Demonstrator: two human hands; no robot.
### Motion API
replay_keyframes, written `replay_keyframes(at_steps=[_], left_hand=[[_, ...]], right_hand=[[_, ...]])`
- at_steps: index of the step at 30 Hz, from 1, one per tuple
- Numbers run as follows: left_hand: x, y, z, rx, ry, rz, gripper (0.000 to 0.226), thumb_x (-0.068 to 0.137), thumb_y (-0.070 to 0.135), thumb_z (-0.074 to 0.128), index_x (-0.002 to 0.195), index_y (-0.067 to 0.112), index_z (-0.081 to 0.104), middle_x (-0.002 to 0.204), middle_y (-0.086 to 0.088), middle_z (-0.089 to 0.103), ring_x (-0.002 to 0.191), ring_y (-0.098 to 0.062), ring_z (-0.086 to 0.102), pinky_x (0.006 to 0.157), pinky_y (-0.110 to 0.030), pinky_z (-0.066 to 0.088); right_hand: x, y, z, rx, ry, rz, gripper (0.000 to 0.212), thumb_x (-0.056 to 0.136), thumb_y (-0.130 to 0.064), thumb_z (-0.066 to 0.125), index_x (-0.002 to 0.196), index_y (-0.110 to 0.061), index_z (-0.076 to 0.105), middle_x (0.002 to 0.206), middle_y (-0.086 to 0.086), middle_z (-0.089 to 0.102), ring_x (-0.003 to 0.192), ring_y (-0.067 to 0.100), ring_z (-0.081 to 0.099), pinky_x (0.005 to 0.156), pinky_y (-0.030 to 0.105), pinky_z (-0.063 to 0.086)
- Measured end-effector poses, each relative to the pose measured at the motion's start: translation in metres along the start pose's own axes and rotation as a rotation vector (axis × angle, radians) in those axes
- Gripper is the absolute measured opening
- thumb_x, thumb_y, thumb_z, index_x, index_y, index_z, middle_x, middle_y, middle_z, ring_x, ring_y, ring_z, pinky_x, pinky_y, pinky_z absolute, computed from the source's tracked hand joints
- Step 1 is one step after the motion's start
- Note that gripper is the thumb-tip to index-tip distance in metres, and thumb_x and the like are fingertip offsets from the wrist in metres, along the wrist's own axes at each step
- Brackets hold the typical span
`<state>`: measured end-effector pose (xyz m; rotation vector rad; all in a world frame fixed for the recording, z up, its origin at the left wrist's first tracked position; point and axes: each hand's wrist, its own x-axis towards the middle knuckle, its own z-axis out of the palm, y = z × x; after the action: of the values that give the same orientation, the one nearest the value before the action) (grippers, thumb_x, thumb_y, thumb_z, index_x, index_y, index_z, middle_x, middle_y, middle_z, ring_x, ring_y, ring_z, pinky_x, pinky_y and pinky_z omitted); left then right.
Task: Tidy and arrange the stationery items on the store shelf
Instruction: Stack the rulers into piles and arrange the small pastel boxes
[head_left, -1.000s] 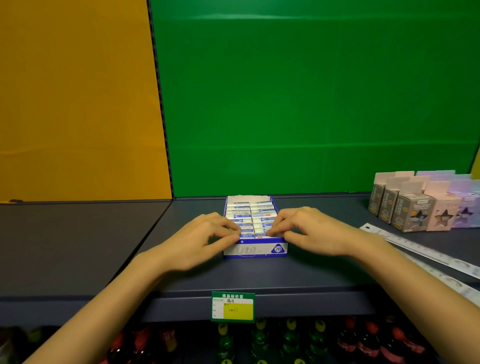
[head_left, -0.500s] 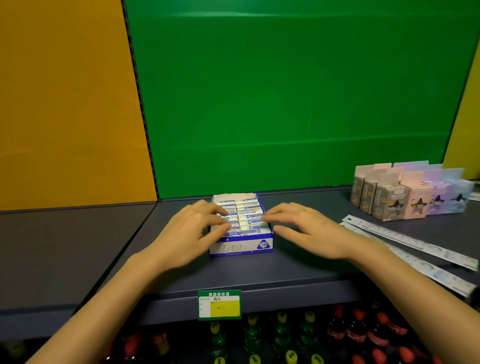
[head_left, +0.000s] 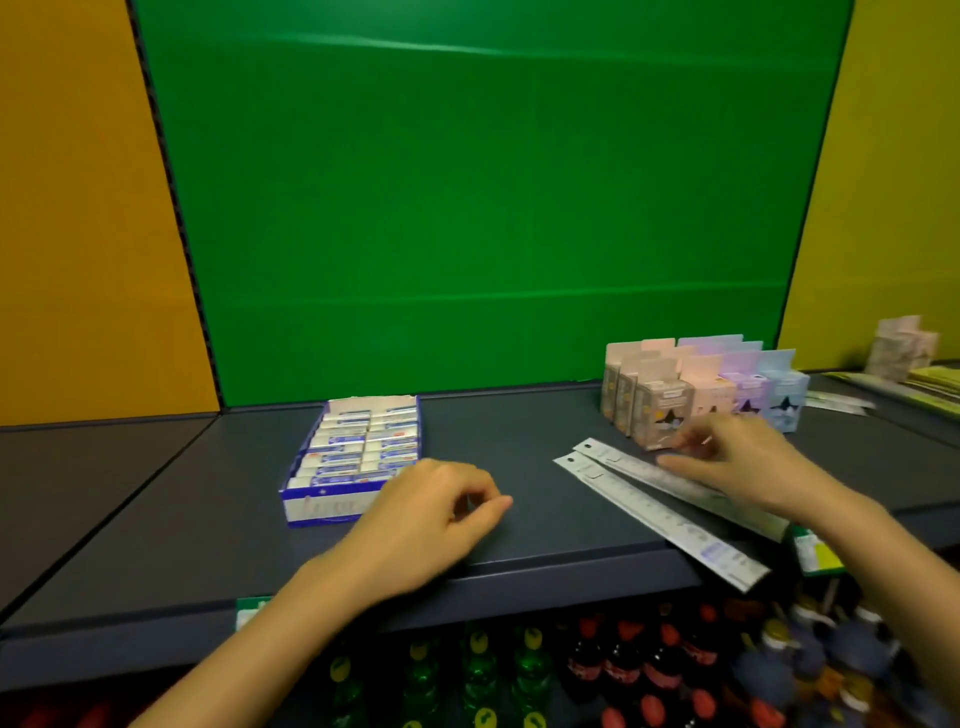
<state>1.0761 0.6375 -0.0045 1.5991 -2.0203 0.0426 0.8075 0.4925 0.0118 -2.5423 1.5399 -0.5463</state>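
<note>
A blue and white box of erasers (head_left: 353, 457) stands on the dark shelf (head_left: 208, 519), left of centre. My left hand (head_left: 431, 514) hovers just right of the box's front corner, fingers loosely curled, holding nothing. Two packaged rulers (head_left: 649, 504) lie slanted on the shelf at the right, one end hanging over the front edge. My right hand (head_left: 737, 457) rests over the far ruler with fingers spread, thumb on it, right in front of a row of small pastel boxes (head_left: 696, 395). The hand hides part of that row's front.
A green back panel (head_left: 467, 208) rises behind the shelf, with yellow panels at both sides. More paper packs (head_left: 904, 348) lie at the far right. Bottles (head_left: 623, 670) fill the shelf below. Price tags (head_left: 815, 551) hang on the front edge.
Both hands have left the eraser box. My right hand moved right onto the rulers, my left hand drew off to the box's right. The view has swung to the right.
</note>
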Motion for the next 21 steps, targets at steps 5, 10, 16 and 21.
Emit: replay_keyframes(at_steps=[5,10,16,21], left_hand=[[0.014,0.057,0.044,-0.158,-0.074,-0.111,0.045,0.085,0.051,0.046,0.060,0.016,0.059,0.054,0.000,0.062,0.050,-0.010,0.054,0.061,-0.028,0.049],[0.020,0.101,0.075,-0.679,-0.390,-0.400,0.047,0.091,0.045,0.046,0.072,0.007,0.067,0.061,-0.011,0.069,0.041,-0.012,0.057,0.043,-0.016,0.046],[0.026,0.138,0.107,-1.132,-0.478,-0.712,0.068,0.078,0.063,0.050,0.097,-0.001,0.066,0.083,-0.019,0.074,0.055,-0.021,0.068,0.054,-0.025,0.057],[0.039,0.162,0.123,-1.380,-0.284,-0.825,0.050,0.087,0.047,0.049,0.095,0.000,0.066,0.078,-0.012,0.075,0.060,-0.020,0.072,0.052,-0.021,0.057]], right_hand=[[-0.006,0.033,0.014,0.024,-0.157,0.084,0.040,0.075,-0.059,0.060,0.097,-0.026,0.055,0.095,-0.005,0.057,0.089,0.014,0.054,0.078,0.028,0.044],[0.001,0.041,0.012,0.124,-0.212,0.039,0.025,0.078,-0.050,0.063,0.066,-0.030,0.055,0.071,-0.014,0.056,0.076,0.010,0.055,0.066,0.025,0.041],[-0.003,0.050,0.011,0.135,-0.148,-0.004,0.028,0.078,-0.053,0.060,0.079,-0.026,0.052,0.096,-0.003,0.055,0.090,0.015,0.052,0.075,0.027,0.039],[-0.007,0.063,0.004,0.013,-0.168,0.065,0.054,0.068,-0.067,0.060,0.101,-0.024,0.055,0.112,-0.002,0.060,0.106,0.019,0.056,0.088,0.034,0.048]])
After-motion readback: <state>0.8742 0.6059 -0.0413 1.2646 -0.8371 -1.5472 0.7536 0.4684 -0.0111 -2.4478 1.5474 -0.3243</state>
